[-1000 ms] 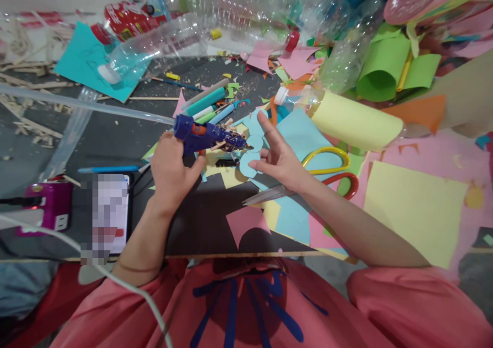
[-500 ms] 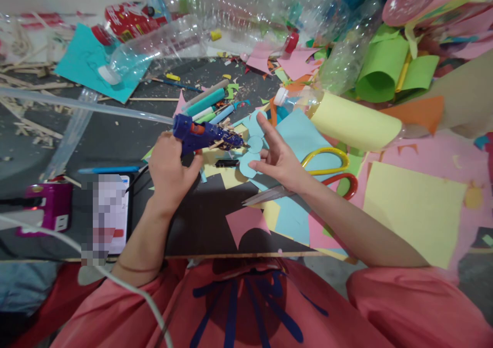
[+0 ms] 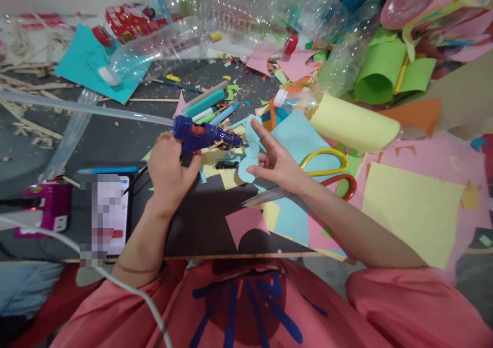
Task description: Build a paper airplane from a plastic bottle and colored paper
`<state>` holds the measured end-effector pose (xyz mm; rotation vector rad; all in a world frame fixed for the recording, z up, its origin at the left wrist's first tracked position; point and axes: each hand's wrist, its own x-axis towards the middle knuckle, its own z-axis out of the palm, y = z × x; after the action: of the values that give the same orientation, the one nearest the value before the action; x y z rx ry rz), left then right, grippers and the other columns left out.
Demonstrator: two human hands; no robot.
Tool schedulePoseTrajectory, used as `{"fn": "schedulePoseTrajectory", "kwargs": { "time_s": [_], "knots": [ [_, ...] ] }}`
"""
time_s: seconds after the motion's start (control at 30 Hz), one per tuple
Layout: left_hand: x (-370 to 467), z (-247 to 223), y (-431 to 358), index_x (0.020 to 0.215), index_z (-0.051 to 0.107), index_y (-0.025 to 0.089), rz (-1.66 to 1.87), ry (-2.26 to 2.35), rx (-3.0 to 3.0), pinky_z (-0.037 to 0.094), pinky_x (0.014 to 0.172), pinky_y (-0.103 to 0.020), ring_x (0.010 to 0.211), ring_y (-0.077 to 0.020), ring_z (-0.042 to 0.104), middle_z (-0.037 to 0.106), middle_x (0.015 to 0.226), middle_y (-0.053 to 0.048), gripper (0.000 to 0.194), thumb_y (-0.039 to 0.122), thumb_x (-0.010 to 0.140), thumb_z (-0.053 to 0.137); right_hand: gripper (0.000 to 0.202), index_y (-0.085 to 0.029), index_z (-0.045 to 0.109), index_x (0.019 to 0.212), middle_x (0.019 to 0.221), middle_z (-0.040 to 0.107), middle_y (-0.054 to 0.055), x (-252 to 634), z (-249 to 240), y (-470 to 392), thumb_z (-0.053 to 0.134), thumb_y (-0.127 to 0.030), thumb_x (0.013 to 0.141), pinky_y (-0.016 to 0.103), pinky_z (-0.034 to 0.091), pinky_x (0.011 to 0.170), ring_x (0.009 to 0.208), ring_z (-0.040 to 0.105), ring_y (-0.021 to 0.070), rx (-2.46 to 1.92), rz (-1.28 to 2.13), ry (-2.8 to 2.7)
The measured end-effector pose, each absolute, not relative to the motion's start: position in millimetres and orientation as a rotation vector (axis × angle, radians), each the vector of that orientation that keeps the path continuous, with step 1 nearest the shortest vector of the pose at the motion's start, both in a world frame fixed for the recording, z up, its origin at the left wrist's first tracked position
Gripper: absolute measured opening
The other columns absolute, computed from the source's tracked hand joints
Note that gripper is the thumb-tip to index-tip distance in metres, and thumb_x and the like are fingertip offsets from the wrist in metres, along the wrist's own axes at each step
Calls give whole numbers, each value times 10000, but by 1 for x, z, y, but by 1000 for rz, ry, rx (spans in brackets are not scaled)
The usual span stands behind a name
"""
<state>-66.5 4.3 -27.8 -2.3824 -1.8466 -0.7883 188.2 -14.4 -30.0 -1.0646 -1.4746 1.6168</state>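
My left hand is wrapped round the handle of a blue glue gun, whose nozzle points right and has wood bits stuck about it. A long clear glue stick runs out of its back to the left. With thumb and fingers, my right hand holds a light blue paper cutout of joined rounded shapes. The nozzle tip is close to the cutout's middle; whether they touch I cannot tell. Beneath my right wrist lie scissors with yellow and red handles. A black pen lies left of the cutout.
Markers lie behind the glue gun. Clear plastic bottles line the back. At right are a yellow-wrapped bottle, green paper rolls and a yellow sheet. A phone and purple power adapter sit at left.
The paper cutout has shifted slightly left with my right hand, closer to the glue gun's nozzle. My left hand and the glue gun have hardly moved.
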Motion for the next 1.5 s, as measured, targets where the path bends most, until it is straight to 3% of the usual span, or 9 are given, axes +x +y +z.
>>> {"fn": "schedulePoseTrajectory", "kwargs": {
  "time_s": [0.17,0.57,0.8,1.03,1.17,1.33,1.5],
  "knots": [
    [-65,-27,4,914,578,198,-810,-1908,-2380,463,846,-434,974,-302,588,609,937,-110,220,391,810,561,936,-450,164,1559,1668,140,12,188,-29,-14,697,-558,797,285,504,590,681,437,88,-1058,1615,-1508],
    [-62,-30,3,870,578,219,-849,-1859,-2316,474,802,-422,882,-285,606,608,839,-90,207,412,797,564,932,-427,185,1561,1624,266,50,187,-27,-13,710,-528,797,265,475,572,613,345,77,-1013,1636,-1502],
    [-61,-29,2,900,581,207,-828,-1884,-2373,462,793,-417,894,-296,596,600,869,-102,218,404,805,570,943,-414,166,1568,1546,388,69,187,-28,-14,707,-513,802,273,466,579,599,332,77,-1015,1629,-1513],
    [-63,-31,1,964,591,202,-840,-1886,-2431,468,840,-431,946,-310,605,617,929,-117,240,377,800,585,960,-415,148,1572,1320,574,58,189,-34,-13,698,-564,799,309,478,580,626,406,121,-1049,1605,-1520],
    [-63,-32,0,973,599,205,-850,-1852,-2430,475,854,-434,959,-310,610,628,941,-121,236,371,806,585,963,-427,164,1567,1396,530,56,188,-35,-13,707,-575,785,296,469,575,640,401,117,-1049,1583,-1502],
    [-63,-32,0,970,599,207,-865,-1892,-2424,478,853,-434,947,-304,610,624,935,-114,242,371,792,595,925,-443,212,1553,1558,369,35,187,-31,-13,719,-522,783,267,437,552,620,319,92,-1039,1581,-1458],
    [-62,-31,0,955,606,202,-859,-1858,-2418,485,837,-431,938,-303,619,636,921,-117,234,372,796,578,938,-447,211,1551,1587,317,21,186,-27,-13,718,-547,768,261,409,528,615,289,94,-1047,1587,-1440]
  ]
}}
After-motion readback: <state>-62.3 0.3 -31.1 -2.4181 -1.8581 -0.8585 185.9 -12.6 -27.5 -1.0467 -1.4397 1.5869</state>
